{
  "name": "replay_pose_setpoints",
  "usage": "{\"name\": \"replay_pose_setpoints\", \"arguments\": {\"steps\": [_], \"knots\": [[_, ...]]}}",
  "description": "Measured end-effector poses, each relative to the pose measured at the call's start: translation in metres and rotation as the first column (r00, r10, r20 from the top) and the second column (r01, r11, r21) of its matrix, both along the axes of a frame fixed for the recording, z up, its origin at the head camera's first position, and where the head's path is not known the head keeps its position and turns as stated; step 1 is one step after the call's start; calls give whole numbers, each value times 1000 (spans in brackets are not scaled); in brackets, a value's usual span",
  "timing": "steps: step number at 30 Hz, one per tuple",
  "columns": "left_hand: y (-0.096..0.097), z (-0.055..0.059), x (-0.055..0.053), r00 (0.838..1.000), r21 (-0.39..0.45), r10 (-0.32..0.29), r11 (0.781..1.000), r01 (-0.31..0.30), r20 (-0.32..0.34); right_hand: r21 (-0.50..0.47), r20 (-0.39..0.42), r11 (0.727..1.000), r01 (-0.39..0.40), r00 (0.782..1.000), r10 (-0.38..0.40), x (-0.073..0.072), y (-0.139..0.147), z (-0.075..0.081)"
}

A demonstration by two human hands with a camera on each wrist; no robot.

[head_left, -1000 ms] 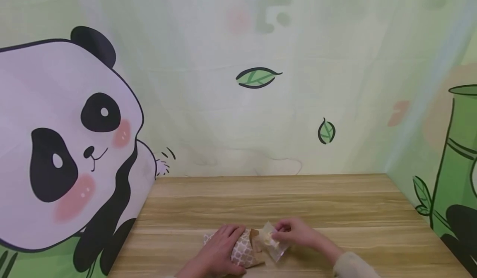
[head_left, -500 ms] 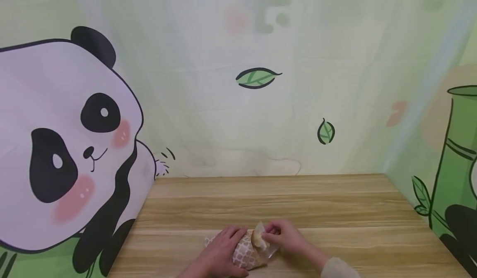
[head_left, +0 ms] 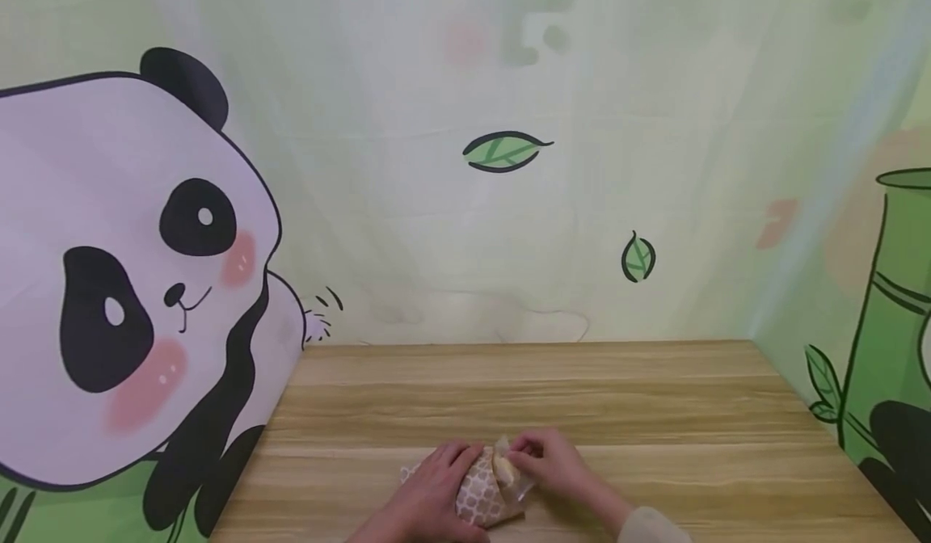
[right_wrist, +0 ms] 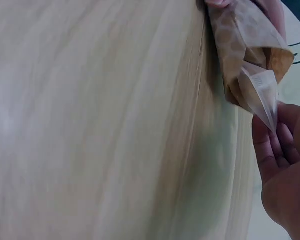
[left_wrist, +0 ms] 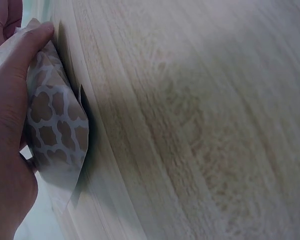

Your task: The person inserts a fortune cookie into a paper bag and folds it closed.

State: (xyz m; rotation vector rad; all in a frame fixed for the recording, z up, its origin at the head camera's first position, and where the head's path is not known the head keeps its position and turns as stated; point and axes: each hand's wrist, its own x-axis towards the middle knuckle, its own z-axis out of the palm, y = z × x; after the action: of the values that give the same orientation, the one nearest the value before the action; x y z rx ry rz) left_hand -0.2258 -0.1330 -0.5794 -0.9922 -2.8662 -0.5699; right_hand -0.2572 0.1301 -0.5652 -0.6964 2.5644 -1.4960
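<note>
A brown paper bag point(head_left: 480, 494) with a white lattice print lies on its side on the table, its mouth turned right. My left hand point(head_left: 436, 486) grips it from above, thumb on the near side and fingers over the far side. In the right wrist view the mouth gapes, and a clear plastic packet point(right_wrist: 262, 90) with something pale inside sits partly within it. The fingers of my right hand point(head_left: 549, 458) pinch the packet's outer corner. What the packet contains is mostly hidden by the bag.
The wood-grain table point(head_left: 655, 414) runs back to a cloth backdrop point(head_left: 407, 204) printed with a panda, leaves and bamboo. The same cloth rises along the left and right sides of the table.
My right hand has moved left, bringing the packet from just outside the bag's mouth to partly inside it. My left hand stays on the bag, nearly still.
</note>
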Motion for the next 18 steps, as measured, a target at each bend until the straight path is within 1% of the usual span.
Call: {"name": "replay_pose_setpoints", "arguments": {"steps": [2,6,9,12,18], "knots": [[1,0,0,1000,3,17,1000,-17,19,-17,-4,999,31,1000,-31,2,-4,-1],[1,0,0,998,-2,44,999,-44,33,-51,-13,994,93,995,-94,5,-12,-8],[1,0,1,998,-12,59,998,-58,35,-51,-28,992,117,993,-118,7,-15,-15],[0,0,1,998,-20,58,998,-58,25,-48,-43,993,106,993,-108,11,-15,-18],[-1,-2,1,999,-23,31,999,-31,-16,-38,-35,999,32,999,-33,18,-6,-17]]}}
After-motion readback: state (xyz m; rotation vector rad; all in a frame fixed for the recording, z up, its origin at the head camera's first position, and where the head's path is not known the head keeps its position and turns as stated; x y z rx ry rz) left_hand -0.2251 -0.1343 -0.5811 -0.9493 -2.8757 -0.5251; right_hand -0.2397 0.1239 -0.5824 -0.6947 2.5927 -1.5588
